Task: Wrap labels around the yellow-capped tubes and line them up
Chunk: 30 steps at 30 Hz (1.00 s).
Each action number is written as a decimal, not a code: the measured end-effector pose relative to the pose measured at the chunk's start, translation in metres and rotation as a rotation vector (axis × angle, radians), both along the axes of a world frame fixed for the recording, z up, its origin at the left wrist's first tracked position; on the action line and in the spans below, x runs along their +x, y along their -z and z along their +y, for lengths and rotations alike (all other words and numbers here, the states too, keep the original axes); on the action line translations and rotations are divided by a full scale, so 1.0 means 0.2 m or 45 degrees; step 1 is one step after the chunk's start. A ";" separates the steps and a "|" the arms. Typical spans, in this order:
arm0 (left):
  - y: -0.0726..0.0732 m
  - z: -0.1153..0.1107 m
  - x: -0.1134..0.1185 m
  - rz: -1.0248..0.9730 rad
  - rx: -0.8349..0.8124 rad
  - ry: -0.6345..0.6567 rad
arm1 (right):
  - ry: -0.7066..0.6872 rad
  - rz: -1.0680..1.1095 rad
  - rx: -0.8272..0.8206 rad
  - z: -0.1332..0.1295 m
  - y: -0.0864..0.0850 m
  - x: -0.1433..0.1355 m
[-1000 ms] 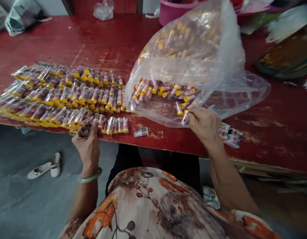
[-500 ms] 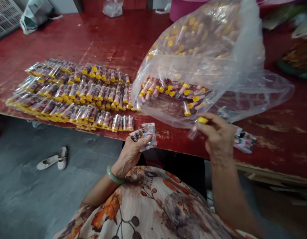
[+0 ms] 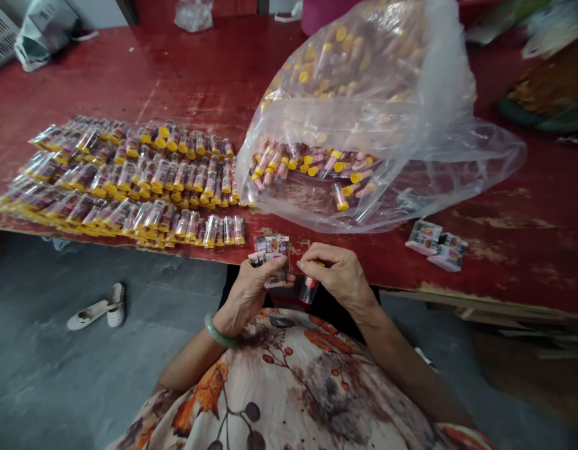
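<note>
Printed labels are pinched in my left hand at the table's front edge. Just to their right, my right hand grips a clear tube by its yellow cap, with the clear end pointing down. Beyond my hands, a large clear plastic bag holds many yellow-capped tubes with pink contents, several lying near its mouth. Stacked rows of labelled tubes lie on the left. Two small stacks of labels rest to the right of my right hand.
The red table shows worn patches. A white bag lies at the back left and a crumpled plastic bag at the back. On the right stands a green-rimmed tray. White shoes are on the floor.
My right hand has moved left and down with the tube, close to my left hand. The label stacks on the right are now uncovered. The view has shifted slightly.
</note>
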<state>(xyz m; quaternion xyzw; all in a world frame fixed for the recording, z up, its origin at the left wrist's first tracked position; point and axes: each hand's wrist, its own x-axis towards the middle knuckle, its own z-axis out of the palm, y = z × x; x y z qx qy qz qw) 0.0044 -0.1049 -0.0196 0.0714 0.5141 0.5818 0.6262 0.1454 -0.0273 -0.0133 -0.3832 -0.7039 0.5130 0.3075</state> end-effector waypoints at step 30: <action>0.04 0.00 0.02 -0.005 0.074 0.049 | -0.092 0.127 -0.617 -0.02 0.02 0.08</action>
